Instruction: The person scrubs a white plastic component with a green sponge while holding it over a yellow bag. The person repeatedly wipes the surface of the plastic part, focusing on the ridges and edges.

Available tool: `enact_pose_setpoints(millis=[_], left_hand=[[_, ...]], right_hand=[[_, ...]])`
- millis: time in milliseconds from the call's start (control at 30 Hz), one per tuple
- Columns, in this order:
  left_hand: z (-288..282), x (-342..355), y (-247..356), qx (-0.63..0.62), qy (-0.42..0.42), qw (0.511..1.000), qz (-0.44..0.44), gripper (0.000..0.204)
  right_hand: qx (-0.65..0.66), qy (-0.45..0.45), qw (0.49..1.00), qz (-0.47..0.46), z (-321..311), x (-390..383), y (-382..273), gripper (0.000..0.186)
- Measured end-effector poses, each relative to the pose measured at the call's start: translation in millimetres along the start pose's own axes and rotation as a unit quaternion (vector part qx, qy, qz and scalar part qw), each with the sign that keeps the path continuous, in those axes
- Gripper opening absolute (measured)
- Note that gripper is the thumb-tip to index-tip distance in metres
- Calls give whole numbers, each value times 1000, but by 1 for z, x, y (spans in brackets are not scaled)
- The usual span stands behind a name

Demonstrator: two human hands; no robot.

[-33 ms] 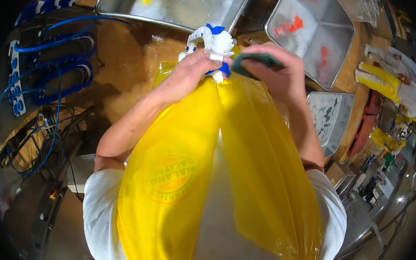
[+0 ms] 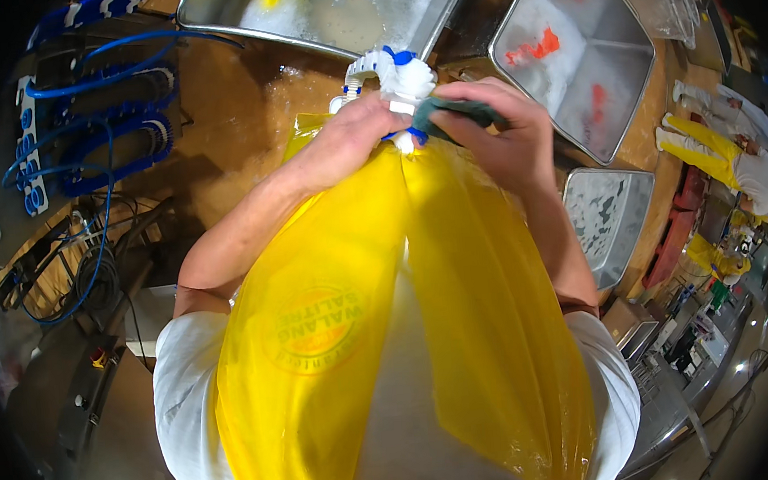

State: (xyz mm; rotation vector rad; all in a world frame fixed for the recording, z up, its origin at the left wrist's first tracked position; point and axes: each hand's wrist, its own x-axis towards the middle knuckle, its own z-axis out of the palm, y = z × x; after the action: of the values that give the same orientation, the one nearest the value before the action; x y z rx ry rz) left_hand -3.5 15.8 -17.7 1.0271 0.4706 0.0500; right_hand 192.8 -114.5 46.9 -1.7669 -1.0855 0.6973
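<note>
My left hand (image 2: 349,136) is closed around a white and blue plastic part (image 2: 408,80) with ribbed, curved sections, held at the top edge of my yellow apron (image 2: 314,263). My fingers hide its middle, so its exact kind does not show. A dark green scouring pad (image 2: 462,113) is pinched in my right hand (image 2: 513,135). The pad's left end lies against the part, just right of my left fingertips.
Ahead stands a metal basin (image 2: 332,36) of cloudy, foamy water. At its right, a divided metal sink (image 2: 608,51) holds foam and orange-red pieces. A metal tray (image 2: 612,213) sits nearer. Blue hoses (image 2: 101,86) hang left. Another person (image 2: 743,162) in yellow and white is far right.
My right hand has shifted slightly left with the scouring pad, bringing it against the plastic part. The part has turned a little in my left hand.
</note>
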Motion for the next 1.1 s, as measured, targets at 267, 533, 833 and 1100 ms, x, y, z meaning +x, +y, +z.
enact_pose_setpoints(millis=[267,533,833,1100], left_hand=[[6,4,-1,5,-66,997,32,32],[17,-1,9,33,-61,997,24,22],[21,-16,6,63,-36,997,38,27],[19,-9,11,281,8,929,241,31]], right_hand=[[28,-86,994,-57,-12,-1,9,17],[-36,-129,977,-167,-14,32,-10,21],[-39,-95,990,-92,2,19,-10,24],[-178,-46,928,-324,-2,12,-20,41]])
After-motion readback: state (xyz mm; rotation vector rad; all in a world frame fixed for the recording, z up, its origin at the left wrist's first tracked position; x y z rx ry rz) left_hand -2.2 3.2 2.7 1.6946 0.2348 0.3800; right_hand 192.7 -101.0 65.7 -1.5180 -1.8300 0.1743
